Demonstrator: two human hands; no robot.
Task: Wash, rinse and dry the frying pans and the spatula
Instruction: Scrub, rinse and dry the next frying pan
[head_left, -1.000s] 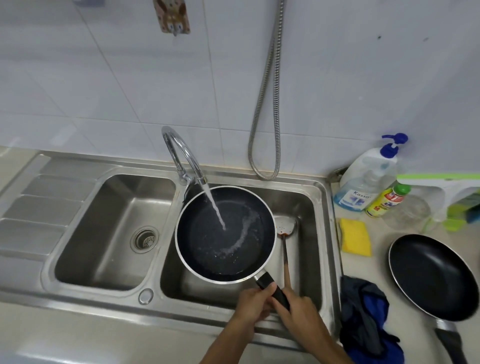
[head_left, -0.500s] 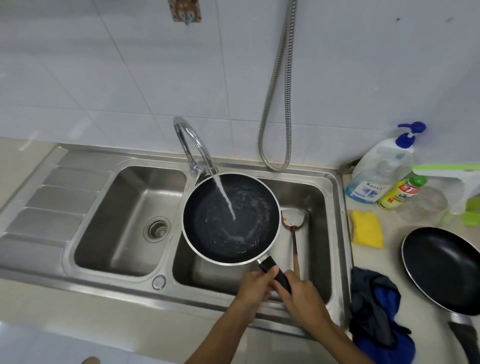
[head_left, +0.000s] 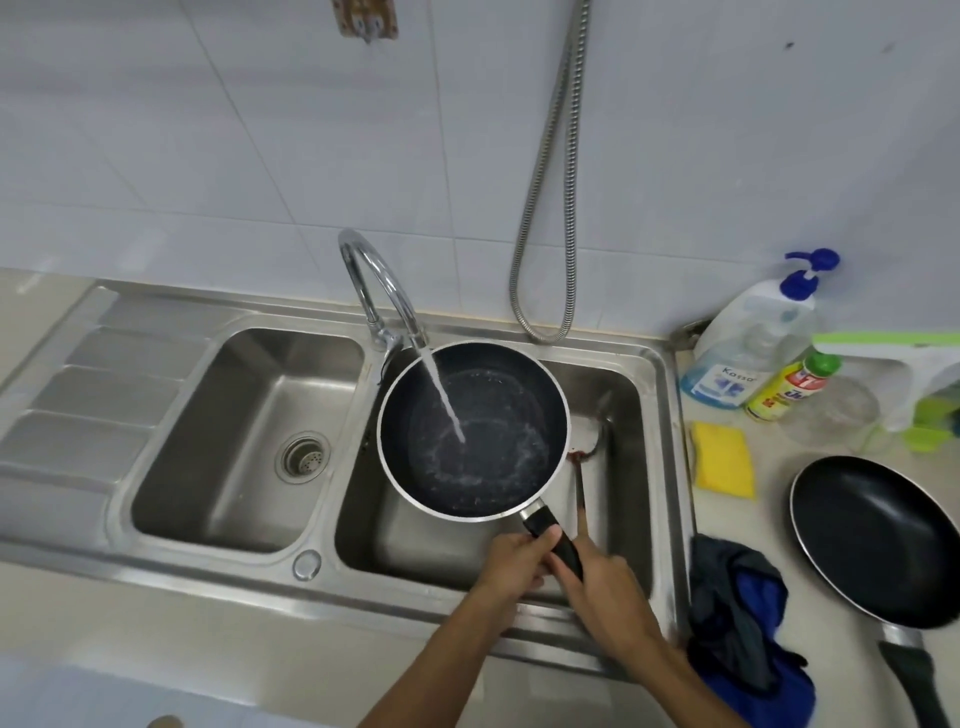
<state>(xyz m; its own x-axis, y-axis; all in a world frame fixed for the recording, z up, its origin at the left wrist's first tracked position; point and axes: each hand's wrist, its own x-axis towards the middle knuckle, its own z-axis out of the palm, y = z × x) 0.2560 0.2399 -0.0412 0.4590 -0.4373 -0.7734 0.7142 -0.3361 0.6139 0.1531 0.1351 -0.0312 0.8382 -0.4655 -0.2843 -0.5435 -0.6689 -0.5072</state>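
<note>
A black frying pan (head_left: 498, 405) with a silver rim hangs level over the right sink basin (head_left: 631, 395), under the running tap (head_left: 376, 291). Water strikes its middle and pools inside. My left hand (head_left: 511, 564) and my right hand (head_left: 602, 590) both grip its black handle. A metal spatula (head_left: 584, 467) with a wooden handle lies in the right basin beside the pan, partly hidden by it. A second black frying pan (head_left: 878, 540) rests on the counter at the right.
The left basin (head_left: 244, 441) has a drain. A yellow sponge (head_left: 723, 460), a soap pump bottle (head_left: 748, 343), a small yellow bottle (head_left: 789, 387) and a dark blue cloth (head_left: 743, 629) sit on the counter right of the sink. A shower hose (head_left: 550, 208) hangs on the wall.
The pan has tipped from tilted to level under the stream, and the water now spreads in a ring across its base. Both hands stay on the handle.
</note>
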